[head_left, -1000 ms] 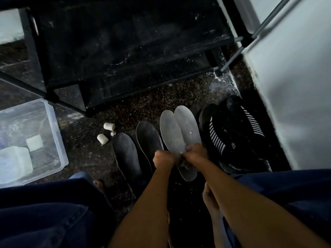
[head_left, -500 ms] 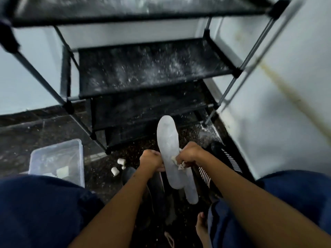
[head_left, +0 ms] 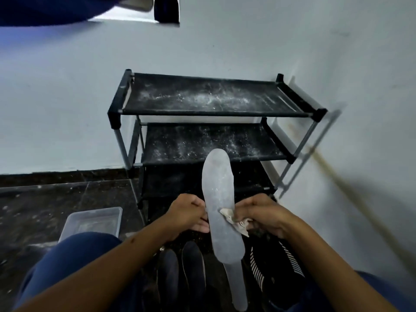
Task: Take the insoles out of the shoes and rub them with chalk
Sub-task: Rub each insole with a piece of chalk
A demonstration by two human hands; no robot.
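Observation:
A grey insole [head_left: 219, 199] stands upright in front of me, toe up. My left hand [head_left: 189, 216] grips its left edge. My right hand [head_left: 263, 215] pinches a whitish crumpled piece [head_left: 234, 218] against the insole's right side; I cannot tell if it is chalk or cloth. A second grey insole [head_left: 236, 287] hangs lower behind the first, its upper end hidden. Two dark insoles [head_left: 180, 271] lie on the floor below my hands. Black shoes with white stripes [head_left: 276, 266] sit to the right of them.
A black shoe rack [head_left: 209, 109] dusted with white powder stands against the wall straight ahead. A clear plastic box [head_left: 94, 218] sits on the dark floor at the left, by my knee. The white wall is close on the right.
The two grey insoles have come up off the floor from side by side to one upright over the other. My view has tilted up, and the whitish piece now shows in my right hand.

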